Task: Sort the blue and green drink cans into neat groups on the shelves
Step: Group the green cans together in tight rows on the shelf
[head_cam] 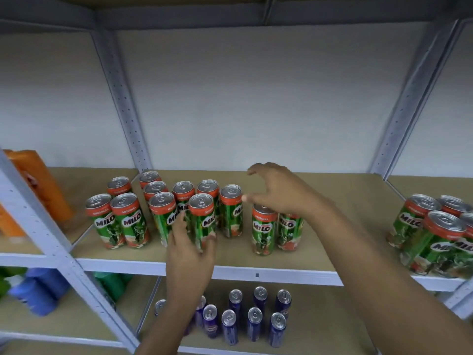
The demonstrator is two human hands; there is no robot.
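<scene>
**Green cans part-grouped on the middle shelf; two stragglers under the right hand**

The middle shelf (332,198) is taken as landmark. On it, left of centre, the main cluster of green cans (163,206) is seen standing upright, long axes vertical. A pair of green cans (265,228) stands apart to the cluster's right, near the shelf's front edge. A further green group (435,226) is cut off at the shelf's right end. Below the shelf, blue cans (256,319) are ranked in rows.

The right hand (279,193) is held directly above the pair, fingers spread and curved, nothing clasped. The left hand (189,247) lies against the front can (203,221) of the cluster, fingers straight.

Judgement: the pair lies nearest the right hand, leftward travel needed. The pair's tops are hidden; contact cannot be told. Items at the far left are blurred.
</scene>
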